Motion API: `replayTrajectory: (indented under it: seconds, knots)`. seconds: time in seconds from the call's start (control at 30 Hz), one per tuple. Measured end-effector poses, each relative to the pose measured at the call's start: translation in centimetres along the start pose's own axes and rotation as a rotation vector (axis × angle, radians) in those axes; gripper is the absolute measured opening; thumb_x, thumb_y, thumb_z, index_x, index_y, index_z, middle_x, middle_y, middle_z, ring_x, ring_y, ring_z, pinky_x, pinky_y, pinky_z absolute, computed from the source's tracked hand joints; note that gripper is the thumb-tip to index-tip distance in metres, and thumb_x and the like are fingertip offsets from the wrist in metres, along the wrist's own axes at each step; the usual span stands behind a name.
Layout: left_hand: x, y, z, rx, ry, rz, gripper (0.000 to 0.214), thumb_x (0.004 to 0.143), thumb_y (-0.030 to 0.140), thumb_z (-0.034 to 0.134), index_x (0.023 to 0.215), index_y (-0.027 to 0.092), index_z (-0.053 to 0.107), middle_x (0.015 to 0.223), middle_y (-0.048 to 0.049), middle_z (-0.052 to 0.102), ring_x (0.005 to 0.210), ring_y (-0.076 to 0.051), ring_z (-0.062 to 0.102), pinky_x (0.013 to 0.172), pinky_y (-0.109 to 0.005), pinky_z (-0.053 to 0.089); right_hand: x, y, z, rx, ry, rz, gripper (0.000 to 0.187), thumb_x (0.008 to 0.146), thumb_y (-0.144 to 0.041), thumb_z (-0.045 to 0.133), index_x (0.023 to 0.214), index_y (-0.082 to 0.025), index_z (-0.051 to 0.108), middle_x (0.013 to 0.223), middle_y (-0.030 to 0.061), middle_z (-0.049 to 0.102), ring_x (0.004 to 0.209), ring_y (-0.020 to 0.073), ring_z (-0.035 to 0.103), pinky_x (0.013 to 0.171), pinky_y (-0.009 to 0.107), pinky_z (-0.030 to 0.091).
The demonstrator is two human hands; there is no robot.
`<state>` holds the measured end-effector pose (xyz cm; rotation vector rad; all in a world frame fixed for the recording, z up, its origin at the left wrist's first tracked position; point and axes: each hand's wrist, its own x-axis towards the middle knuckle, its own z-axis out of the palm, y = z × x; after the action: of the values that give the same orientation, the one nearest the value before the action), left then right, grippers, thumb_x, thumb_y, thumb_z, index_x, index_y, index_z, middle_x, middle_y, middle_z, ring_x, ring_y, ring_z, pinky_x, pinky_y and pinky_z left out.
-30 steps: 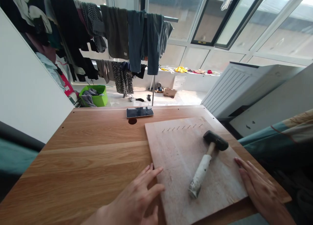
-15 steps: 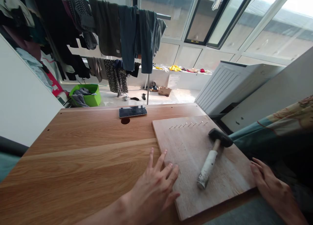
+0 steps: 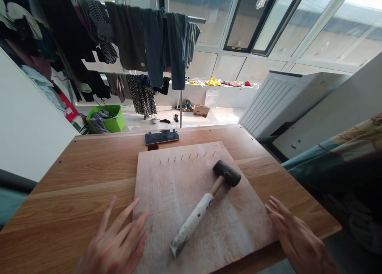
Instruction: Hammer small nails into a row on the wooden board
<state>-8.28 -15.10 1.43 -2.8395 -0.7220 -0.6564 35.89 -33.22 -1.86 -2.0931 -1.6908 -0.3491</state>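
A square wooden board (image 3: pixel 238 230) lies on the wood-grain table in front of me, with a row of several nails (image 3: pixel 190 156) standing in its far part. Across the board rests a hammer (image 3: pixel 195 218), its black head to the far right and its white-wrapped handle toward me. My left hand (image 3: pixel 115 242) is at the board's left edge, fingers spread and stretched out. At the right edge, my right hand (image 3: pixel 298 234) touches the board with its fingers extended. Neither hand grips the hammer. Small dark holes or marks dot the board's surface.
A phone (image 3: pixel 162 136) lies near the far edge of the table (image 3: pixel 74 186), beside a round hole partly covered by the board. Beyond are hanging clothes (image 3: pixel 155 47), a green basket (image 3: pixel 115 121) and a white appliance (image 3: pixel 271 101). A curtain (image 3: pixel 331 146) hangs at the right.
The board, with the hammer and nails on it, has slid left across the table and turned slightly. Both my hands have moved left with it.
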Motion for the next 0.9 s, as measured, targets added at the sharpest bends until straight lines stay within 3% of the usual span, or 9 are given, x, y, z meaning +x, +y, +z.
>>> replayTrajectory:
  seconds: [0.1, 0.2, 0.3, 0.4, 0.5, 0.63, 0.77, 0.83, 0.9]
  knots:
    - [0.3, -1.0, -0.2, -0.031, 0.025, -0.098, 0.031, 0.095, 0.023, 0.060, 0.126, 0.023, 0.064, 0.106, -0.0028, 0.079, 0.116, -0.028, 0.070, 0.120, -0.053, 0.038, 2.8, -0.8, -0.4, 0.034, 0.003, 0.005, 0.044, 0.105, -0.049, 0.045, 0.135, -0.022, 0.060, 0.114, 0.0106, 0.079, 0.106, 0.0300, 0.076, 0.090, 0.043, 0.062]
    - [3.0, -2.4, 0.4, -0.149, 0.022, -0.285, 0.022, 0.100, 0.029, 0.055, 0.119, 0.024, 0.065, 0.099, -0.0038, 0.072, 0.095, -0.023, 0.072, 0.090, -0.038, 0.058, 7.6, -2.3, -0.5, 0.142, 0.004, 0.005, 0.041, 0.103, -0.046, 0.048, 0.133, -0.022, 0.061, 0.116, 0.0116, 0.076, 0.104, 0.0289, 0.075, 0.090, 0.042, 0.061]
    - [7.0, -4.6, 1.7, -0.296, 0.024, -0.427, 0.026, 0.100, 0.041, 0.056, 0.114, 0.021, 0.065, 0.096, -0.0030, 0.068, 0.075, -0.017, 0.067, 0.075, -0.031, 0.059, 13.7, -4.8, 0.2, 0.310, -0.077, 0.001, 0.033, 0.101, -0.040, 0.052, 0.124, -0.021, 0.068, 0.111, 0.0109, 0.075, 0.077, 0.0203, 0.074, 0.068, 0.032, 0.061]
    - [10.1, -7.4, 3.6, -0.452, 0.007, -0.468, 0.034, 0.097, 0.048, 0.059, 0.115, 0.020, 0.065, 0.105, -0.0055, 0.074, 0.075, -0.017, 0.068, 0.081, -0.035, 0.060, 19.7, -7.0, 2.0, 0.362, -0.200, -0.075, 0.026, 0.098, -0.031, 0.056, 0.113, -0.018, 0.073, 0.099, 0.0085, 0.075, 0.078, 0.0191, 0.071, 0.075, 0.031, 0.059]
    - [11.3, -9.4, 5.5, -0.654, -0.055, -0.455, 0.039, 0.096, 0.051, 0.061, 0.120, 0.021, 0.065, 0.115, -0.0074, 0.079, 0.086, -0.021, 0.073, 0.083, -0.034, 0.061, 23.9, -8.3, 4.4, 0.291, -0.429, -0.143, 0.020, 0.091, -0.023, 0.064, 0.107, -0.016, 0.074, 0.093, 0.0066, 0.077, 0.080, 0.0179, 0.071, 0.074, 0.027, 0.056]
    - [11.2, -10.0, 6.6, -0.783, -0.045, -0.502, 0.035, 0.099, 0.048, 0.057, 0.114, 0.019, 0.070, 0.115, -0.0086, 0.081, 0.100, -0.024, 0.077, 0.088, -0.033, 0.061, 25.7, -9.1, 5.8, 0.228, -0.499, -0.188, 0.012, 0.084, -0.011, 0.067, 0.083, -0.018, 0.077, 0.079, 0.0034, 0.076, 0.075, 0.0174, 0.068, 0.072, 0.025, 0.050]
    - [11.7, -9.7, 6.4, -0.740, -0.068, -0.495, 0.036, 0.101, 0.045, 0.053, 0.121, 0.020, 0.071, 0.121, -0.0079, 0.079, 0.081, -0.022, 0.079, 0.079, -0.034, 0.064, 25.3, -10.1, 5.5, 0.197, -0.452, -0.195, 0.021, 0.090, -0.011, 0.060, 0.098, -0.017, 0.078, 0.089, 0.0064, 0.078, 0.084, 0.0196, 0.069, 0.079, 0.027, 0.048]
    - [12.3, -9.7, 6.6, -0.681, -0.099, -0.425, 0.035, 0.102, 0.041, 0.053, 0.123, 0.020, 0.071, 0.120, -0.0076, 0.080, 0.093, -0.025, 0.080, 0.087, -0.036, 0.063, 25.2, -10.7, 5.5, 0.198, -0.482, -0.224, 0.021, 0.090, -0.011, 0.062, 0.101, -0.018, 0.079, 0.087, 0.0059, 0.079, 0.082, 0.0194, 0.070, 0.079, 0.027, 0.048]
    - [12.9, -9.6, 6.9, -0.607, -0.128, -0.374, 0.034, 0.102, 0.039, 0.052, 0.124, 0.021, 0.071, 0.117, -0.0076, 0.081, 0.105, -0.028, 0.078, 0.092, -0.038, 0.061, 25.3, -11.2, 5.5, 0.199, -0.526, -0.264, 0.018, 0.089, -0.011, 0.064, 0.092, -0.019, 0.080, 0.084, 0.0052, 0.079, 0.080, 0.0191, 0.070, 0.078, 0.026, 0.048]
